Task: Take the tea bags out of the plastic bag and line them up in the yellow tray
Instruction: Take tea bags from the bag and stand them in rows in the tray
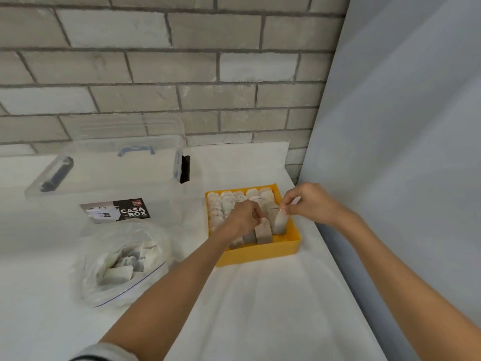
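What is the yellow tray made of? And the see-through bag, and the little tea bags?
The yellow tray looks like hard plastic: smooth, even-coloured walls with straight, stiff edges. The bag seems thin soft plastic: clear, crinkled, shiny, with a zip line along its mouth. The tea bags look like matte, whitish paper, probably filter paper; too blurry to be sure.

We see bright, even, diffuse light across scene. White table cover [260, 308] near blown out, folds barely readable. Shadows soft, faint: we note pale grey ones round plastic bag [117, 264] and beside yellow tray [260, 252], dimmer strip inside tray at near wall. Mild sheen on bag film and on clear storage box [109, 183]. Whole frame slightly soft, smeared; tea bags [229, 199] lack fine detail. Wide-angle bend: brick wall [156, 74] courses bow, grey panel [403, 126] edge slants.
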